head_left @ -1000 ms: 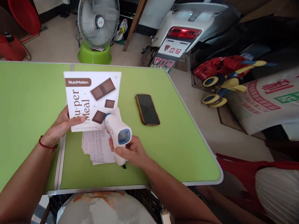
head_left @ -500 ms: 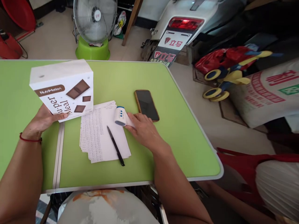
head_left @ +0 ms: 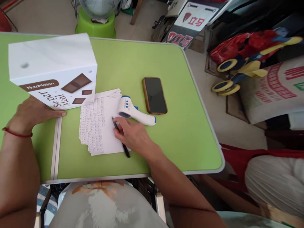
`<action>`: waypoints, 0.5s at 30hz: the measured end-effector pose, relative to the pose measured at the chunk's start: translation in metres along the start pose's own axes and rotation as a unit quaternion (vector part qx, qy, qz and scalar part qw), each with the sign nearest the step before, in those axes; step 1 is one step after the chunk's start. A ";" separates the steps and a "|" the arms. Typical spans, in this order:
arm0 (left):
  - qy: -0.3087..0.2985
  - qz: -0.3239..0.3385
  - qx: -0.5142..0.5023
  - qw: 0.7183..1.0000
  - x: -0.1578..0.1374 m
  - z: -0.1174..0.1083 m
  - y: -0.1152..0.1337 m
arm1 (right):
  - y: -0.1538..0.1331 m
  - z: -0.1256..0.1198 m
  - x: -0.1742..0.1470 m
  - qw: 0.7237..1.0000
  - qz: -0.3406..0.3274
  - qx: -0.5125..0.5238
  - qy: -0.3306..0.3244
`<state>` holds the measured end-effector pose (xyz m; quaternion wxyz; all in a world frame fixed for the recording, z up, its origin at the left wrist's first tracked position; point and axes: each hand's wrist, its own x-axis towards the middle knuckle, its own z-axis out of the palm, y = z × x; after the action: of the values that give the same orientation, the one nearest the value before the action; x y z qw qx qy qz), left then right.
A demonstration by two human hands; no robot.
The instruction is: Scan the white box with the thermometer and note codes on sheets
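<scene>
Left hand at lower edge of white, chocolate-printed cardboard box, probably steadying it; finger closure hidden. Right hand: fingers at slim black pen on handwritten white sheets, grip unclear. White-and-blue plastic thermometer gun alongside, presumably freeing that hand.

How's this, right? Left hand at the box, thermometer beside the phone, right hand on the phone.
Wrong on the right hand: the head view shows it at the pen, not on the phone. Left hand at the box and thermometer beside the phone are correct.
</scene>
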<state>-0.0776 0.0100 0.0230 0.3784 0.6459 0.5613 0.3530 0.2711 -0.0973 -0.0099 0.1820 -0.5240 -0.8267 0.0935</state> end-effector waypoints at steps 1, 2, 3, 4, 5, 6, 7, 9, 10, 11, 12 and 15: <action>-0.034 0.010 0.103 0.994 -0.002 -0.004 -0.005 | 0.000 0.000 0.001 1.000 -0.005 0.025 0.008; -0.080 0.021 0.182 0.980 -0.005 -0.007 -0.006 | 0.001 -0.002 0.001 0.998 -0.009 0.063 0.021; -0.133 0.030 0.243 0.960 -0.009 -0.008 -0.003 | 0.002 -0.004 0.002 0.993 -0.013 0.112 0.037; -0.183 0.028 0.286 0.940 -0.013 -0.007 0.003 | 0.002 -0.007 0.003 0.985 -0.014 0.165 0.050; -0.217 0.013 0.318 0.923 -0.017 -0.005 0.013 | 0.003 -0.009 0.004 0.974 -0.015 0.218 0.061; -0.242 -0.013 0.348 0.905 -0.020 0.000 0.025 | 0.002 -0.011 0.004 0.961 -0.016 0.267 0.069; -0.285 -0.043 0.369 0.884 -0.024 0.005 0.038 | 0.002 -0.012 0.005 0.948 -0.014 0.310 0.073; -0.366 -0.053 0.392 0.842 -0.029 0.018 0.063 | 0.000 -0.010 0.005 0.923 0.000 0.376 0.083; -0.373 -0.032 0.410 0.832 -0.031 0.024 0.072 | -0.002 -0.008 0.004 0.910 0.015 0.401 0.102; -0.377 -0.011 0.413 0.829 -0.033 0.031 0.078 | -0.004 -0.006 0.004 0.898 0.037 0.420 0.122; -0.386 0.011 0.401 0.831 -0.035 0.038 0.081 | -0.006 -0.004 0.004 0.886 0.061 0.437 0.140; -0.432 0.069 0.362 0.823 -0.044 0.060 0.084 | -0.010 0.002 0.003 0.847 0.113 0.491 0.170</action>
<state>0.0086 -0.0458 0.0680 0.2958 0.8597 0.3822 -0.1655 0.2603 -0.0989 -0.0079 0.5411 -0.4640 -0.5639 0.4171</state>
